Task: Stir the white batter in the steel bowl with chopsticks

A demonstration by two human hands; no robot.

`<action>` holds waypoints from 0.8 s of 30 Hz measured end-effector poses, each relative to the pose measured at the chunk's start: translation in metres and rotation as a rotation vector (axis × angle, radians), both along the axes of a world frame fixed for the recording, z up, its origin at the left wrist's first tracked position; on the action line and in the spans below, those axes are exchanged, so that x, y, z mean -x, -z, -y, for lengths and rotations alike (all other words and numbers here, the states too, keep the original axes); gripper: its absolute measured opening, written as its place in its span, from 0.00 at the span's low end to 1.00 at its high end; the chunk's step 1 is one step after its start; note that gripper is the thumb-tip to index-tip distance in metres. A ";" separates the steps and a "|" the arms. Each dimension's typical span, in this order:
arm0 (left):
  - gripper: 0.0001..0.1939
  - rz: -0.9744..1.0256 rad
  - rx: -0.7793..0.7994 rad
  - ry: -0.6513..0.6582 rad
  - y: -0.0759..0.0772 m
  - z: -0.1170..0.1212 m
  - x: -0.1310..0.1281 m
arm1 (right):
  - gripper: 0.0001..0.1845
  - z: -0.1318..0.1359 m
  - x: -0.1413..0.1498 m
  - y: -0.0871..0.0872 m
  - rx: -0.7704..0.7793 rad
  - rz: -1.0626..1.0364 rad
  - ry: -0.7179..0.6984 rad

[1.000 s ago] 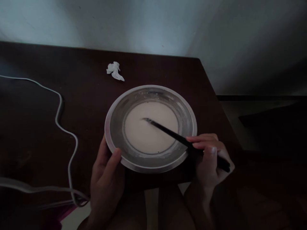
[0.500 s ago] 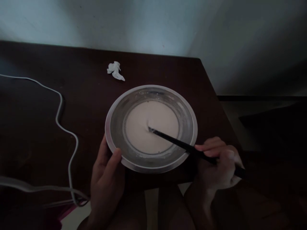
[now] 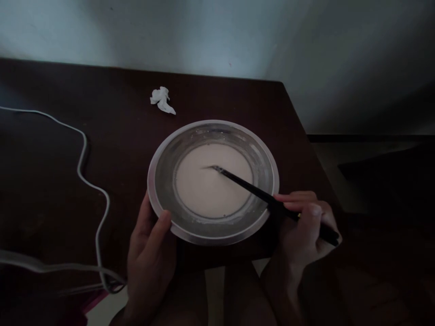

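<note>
A round metal bowl (image 3: 162, 181) sits on a dark wooden table (image 3: 50, 181) near its front edge. Pale white liquid (image 3: 204, 190) fills the bowl's bottom. My left hand (image 3: 149, 253) grips the bowl's near-left rim, thumb lying over the edge. My right hand (image 3: 304, 231) is closed round a thin black utensil (image 3: 251, 190) at the bowl's right side. The utensil slants up and left, and its tip is dipped in the liquid near the middle.
A crumpled white tissue (image 3: 162, 100) lies behind the bowl. A white cable (image 3: 91, 188) snakes across the table's left half to the front edge. A pale wall (image 3: 204, 31) stands behind; the table ends at the right (image 3: 299, 127).
The utensil's tip has moved about in the liquid, down toward me and then back up to the middle. My right hand shifted right and back with it. The left hand and bowl stayed put.
</note>
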State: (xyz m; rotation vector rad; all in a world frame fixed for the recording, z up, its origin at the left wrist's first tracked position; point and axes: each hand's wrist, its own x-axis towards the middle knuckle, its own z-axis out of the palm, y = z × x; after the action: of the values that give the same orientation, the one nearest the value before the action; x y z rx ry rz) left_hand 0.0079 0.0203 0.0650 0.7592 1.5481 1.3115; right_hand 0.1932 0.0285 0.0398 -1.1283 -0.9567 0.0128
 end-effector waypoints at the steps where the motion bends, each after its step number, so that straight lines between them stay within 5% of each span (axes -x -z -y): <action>1: 0.26 0.021 0.005 -0.001 0.003 0.000 0.002 | 0.17 0.000 0.000 0.000 -0.006 -0.027 0.005; 5: 0.27 0.045 0.019 -0.010 0.010 0.000 0.006 | 0.18 0.001 -0.001 -0.001 -0.004 -0.022 -0.147; 10: 0.28 0.095 0.016 -0.012 0.011 0.000 0.007 | 0.16 0.000 -0.002 -0.001 -0.021 0.000 -0.053; 15: 0.30 0.119 0.021 0.001 0.007 0.000 0.005 | 0.17 0.000 -0.002 -0.001 0.002 0.028 -0.151; 20: 0.31 0.145 0.019 -0.003 -0.002 0.002 -0.001 | 0.16 -0.001 -0.002 -0.001 -0.007 -0.024 -0.012; 24: 0.29 0.152 0.013 -0.005 -0.003 0.002 -0.003 | 0.18 -0.001 -0.002 0.000 -0.032 -0.019 -0.134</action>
State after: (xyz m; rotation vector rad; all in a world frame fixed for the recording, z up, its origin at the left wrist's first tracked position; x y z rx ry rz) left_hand 0.0107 0.0184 0.0676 0.6328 1.4370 1.3306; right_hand 0.1949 0.0296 0.0400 -1.0315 -1.0104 0.1160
